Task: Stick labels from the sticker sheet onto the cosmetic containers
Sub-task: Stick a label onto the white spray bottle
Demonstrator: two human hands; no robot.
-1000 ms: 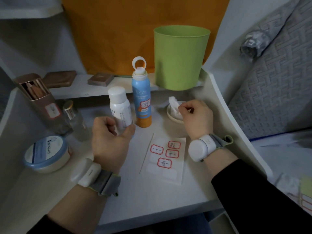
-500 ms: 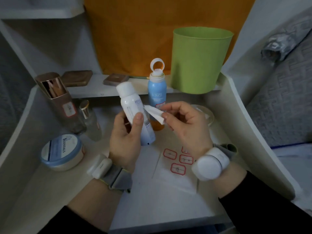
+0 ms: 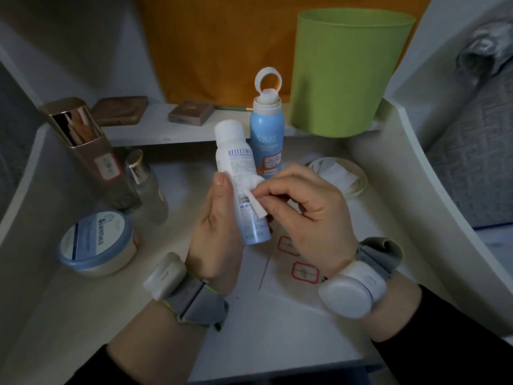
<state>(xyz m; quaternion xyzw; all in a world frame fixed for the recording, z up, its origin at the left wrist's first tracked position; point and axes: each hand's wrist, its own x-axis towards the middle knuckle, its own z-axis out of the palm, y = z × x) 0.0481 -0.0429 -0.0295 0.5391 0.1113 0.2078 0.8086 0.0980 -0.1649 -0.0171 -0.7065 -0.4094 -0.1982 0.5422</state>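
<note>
White bottle (image 3: pixel 241 184) is off the surface (image 3: pixel 277 323) now, tilted in my left hand (image 3: pixel 213 232), which wraps its lower body; a second ago it stood by the blue spray bottle (image 3: pixel 266 140). My right hand (image 3: pixel 308 207) has brought a white slip (image 3: pixel 256 205) over from the dish (image 3: pixel 358 179) and pinches it against the bottle's side, so probably prepping or pressing the spot. Sticker sheet (image 3: pixel 294 273) lies flat beneath my hands, red-bordered labels left, so more containers to go.
</note>
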